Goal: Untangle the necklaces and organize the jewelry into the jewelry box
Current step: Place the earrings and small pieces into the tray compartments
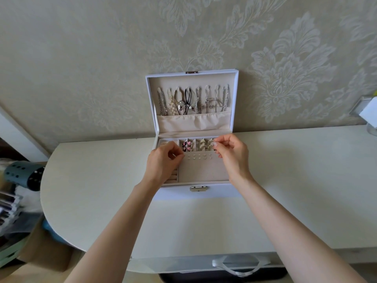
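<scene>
Jewelry box (220,193) open, left hand (163,163) hides compartments

Left fingers (177,155) and right fingers (217,147), which pinch a small silver piece (214,143), sit over the back rows of the white rectangular jewelry box (175,193).
Behind fingers: upright beige-lined box lid (193,123) hung with silver necklaces (191,101), backed by the patterned wall (81,68). Blocked.
Between fingers: gap over the upright divider slots (199,146).
Nearer than fingers: flat beige earring panel (204,172), open from above.
Outboard both sides: bare white worktop (91,180).
Far right of right fingers: glass jar (372,129) at the wall.
</scene>
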